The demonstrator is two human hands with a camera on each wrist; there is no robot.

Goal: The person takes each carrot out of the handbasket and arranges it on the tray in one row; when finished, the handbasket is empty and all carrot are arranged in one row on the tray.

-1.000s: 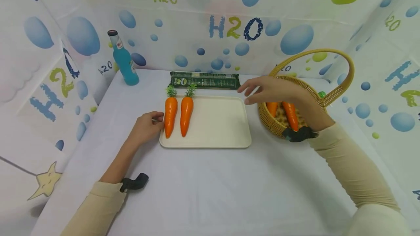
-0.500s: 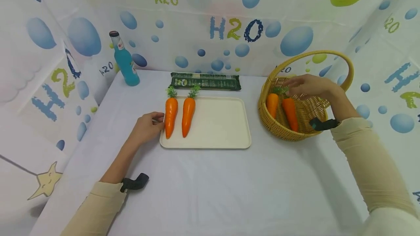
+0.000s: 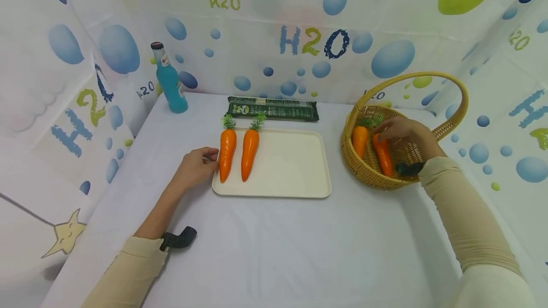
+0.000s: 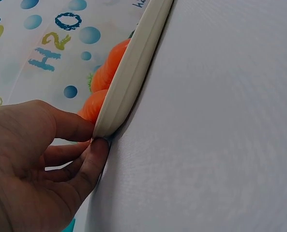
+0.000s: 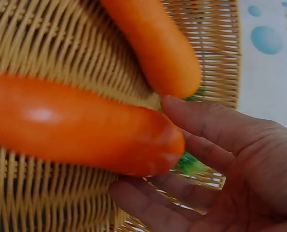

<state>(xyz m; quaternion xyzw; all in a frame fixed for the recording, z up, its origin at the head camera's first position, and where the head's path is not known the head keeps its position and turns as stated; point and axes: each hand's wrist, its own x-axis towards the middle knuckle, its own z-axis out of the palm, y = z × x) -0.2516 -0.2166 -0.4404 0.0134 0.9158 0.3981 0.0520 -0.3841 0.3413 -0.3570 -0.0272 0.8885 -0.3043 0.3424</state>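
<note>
My left hand (image 3: 194, 168) pinches the left rim of a cream tray (image 3: 291, 165); the left wrist view shows thumb and fingertips at the tray's edge (image 4: 126, 82). Two orange carrots with green tops, a left one (image 3: 227, 153) and a right one (image 3: 249, 153), lie side by side on the tray's left part. Inside the wicker basket (image 3: 364, 175), my right hand (image 3: 406, 132) reaches around the upper end of a carrot (image 5: 85, 125), thumb on one side and fingers on the other. Another carrot (image 5: 158, 48) lies beside it. Whether the fingers press the carrot is unclear.
A blue bottle (image 3: 171, 84) stands at the back left. Behind the tray lies a dark green packet (image 3: 274, 109). The basket's tall handle (image 3: 464, 103) arches over the right side. Patterned cloth (image 3: 265, 4) walls the back and sides of the white table (image 3: 278, 251).
My right hand has moved from near the tray's right side over to the basket and down to the carrot in it. The left hand stays at the tray's edge. The view has shifted slightly.
</note>
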